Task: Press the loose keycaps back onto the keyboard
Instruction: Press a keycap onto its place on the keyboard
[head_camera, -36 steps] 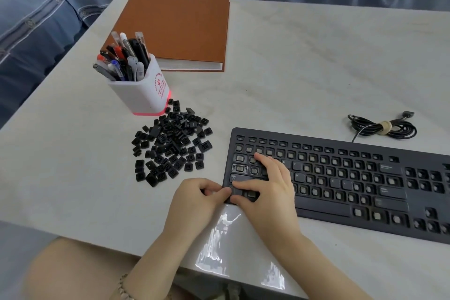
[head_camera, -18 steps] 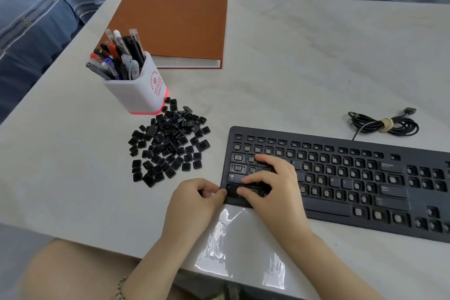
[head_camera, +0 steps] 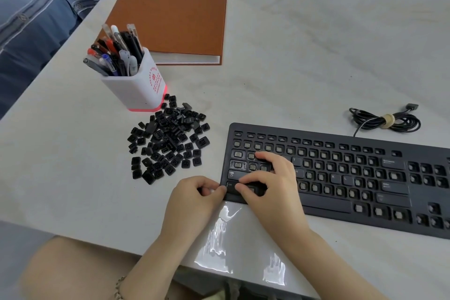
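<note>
The right hand (head_camera: 275, 185) lay spread on the left end of the keyboard (head_camera: 341, 178), thumb pushing on the bottom row; it should push straight down until the cap sat flat. The left hand (head_camera: 194, 195) was curled at the keyboard's near left corner, and nobody could tell if it held a cap. The loose keycaps (head_camera: 168, 139) lay heaped toward the left side of the table (head_camera: 292, 68), with bare room between for reaching.

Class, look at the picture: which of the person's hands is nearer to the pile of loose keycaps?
Left. The left hand sits close beside the pile of loose keycaps, at the keyboard's left corner; the right hand rests further right, on the keyboard.
</note>
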A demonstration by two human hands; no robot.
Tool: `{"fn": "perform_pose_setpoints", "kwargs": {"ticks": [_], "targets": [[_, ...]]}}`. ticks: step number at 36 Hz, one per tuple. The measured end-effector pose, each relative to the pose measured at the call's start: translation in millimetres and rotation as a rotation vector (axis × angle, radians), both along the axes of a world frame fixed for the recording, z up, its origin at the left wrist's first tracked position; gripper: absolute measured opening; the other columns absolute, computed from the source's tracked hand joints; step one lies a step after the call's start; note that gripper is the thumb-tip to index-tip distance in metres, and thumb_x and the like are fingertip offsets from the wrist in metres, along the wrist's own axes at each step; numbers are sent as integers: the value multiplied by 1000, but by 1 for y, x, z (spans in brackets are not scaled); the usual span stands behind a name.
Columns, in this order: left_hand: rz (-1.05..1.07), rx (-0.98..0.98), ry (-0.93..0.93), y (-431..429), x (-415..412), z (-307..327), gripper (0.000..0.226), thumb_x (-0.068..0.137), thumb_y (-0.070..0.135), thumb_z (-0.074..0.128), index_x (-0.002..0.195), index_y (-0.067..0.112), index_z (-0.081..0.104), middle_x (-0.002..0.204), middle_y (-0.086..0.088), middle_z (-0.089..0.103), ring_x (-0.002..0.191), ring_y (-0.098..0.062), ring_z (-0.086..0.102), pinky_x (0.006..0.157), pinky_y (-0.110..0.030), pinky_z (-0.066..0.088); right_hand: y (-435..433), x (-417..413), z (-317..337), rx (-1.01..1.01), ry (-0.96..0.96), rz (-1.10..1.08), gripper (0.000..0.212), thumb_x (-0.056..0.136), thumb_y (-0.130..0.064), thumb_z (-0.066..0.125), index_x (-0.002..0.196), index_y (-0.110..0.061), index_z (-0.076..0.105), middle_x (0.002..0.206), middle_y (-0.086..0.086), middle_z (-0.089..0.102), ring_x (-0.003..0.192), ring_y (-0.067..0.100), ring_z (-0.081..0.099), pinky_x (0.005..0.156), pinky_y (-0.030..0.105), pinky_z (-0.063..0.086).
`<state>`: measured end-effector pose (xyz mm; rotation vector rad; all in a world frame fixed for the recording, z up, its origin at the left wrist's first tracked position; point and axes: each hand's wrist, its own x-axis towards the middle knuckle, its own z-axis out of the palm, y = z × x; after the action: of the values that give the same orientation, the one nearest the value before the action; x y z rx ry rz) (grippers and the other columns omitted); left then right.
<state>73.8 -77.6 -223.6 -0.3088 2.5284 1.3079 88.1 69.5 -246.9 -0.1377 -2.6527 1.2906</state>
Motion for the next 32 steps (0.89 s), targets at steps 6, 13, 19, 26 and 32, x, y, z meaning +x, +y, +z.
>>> {"fn": "perform_pose_setpoints", "kwargs": {"ticks": [6,13,19,26,32], "targets": [[0,28,-13,-2,1,1,13,83,21,69,71,17,71,46,12,42,43,0,41,45,-10,32,-2,1,-3,36,40,-19,12,67,-12,80,68,-21,73,117,1,56,115,8,35,94,28,26],[5,54,-17,-1,1,2,14,82,26,71,70,19,72,50,12,45,45,0,43,46,-9,33,-3,2,-4,1,52,-7,4,69,-18,74,68,-21,72,120,0,54,116,3,32,97,30,26],[12,49,12,-1,3,2,12,78,29,74,74,18,72,56,7,47,48,1,45,48,-8,34,-4,3,-5,10,51,-2,5,71,-17,75,70,-21,71,123,1,53,120,6,32,98,35,27],[9,42,27,-1,3,0,11,78,27,75,73,18,71,54,9,47,47,2,45,49,-9,34,-4,4,-6,63,72,16,7,71,-28,67,71,-22,72,119,2,59,121,17,34,99,42,31],[3,37,22,-2,3,-1,10,79,26,74,72,18,72,54,8,47,48,1,45,49,-9,35,-1,6,-8,88,75,52,20,63,-38,71,74,-21,72,121,3,58,123,17,34,100,38,28]]}}
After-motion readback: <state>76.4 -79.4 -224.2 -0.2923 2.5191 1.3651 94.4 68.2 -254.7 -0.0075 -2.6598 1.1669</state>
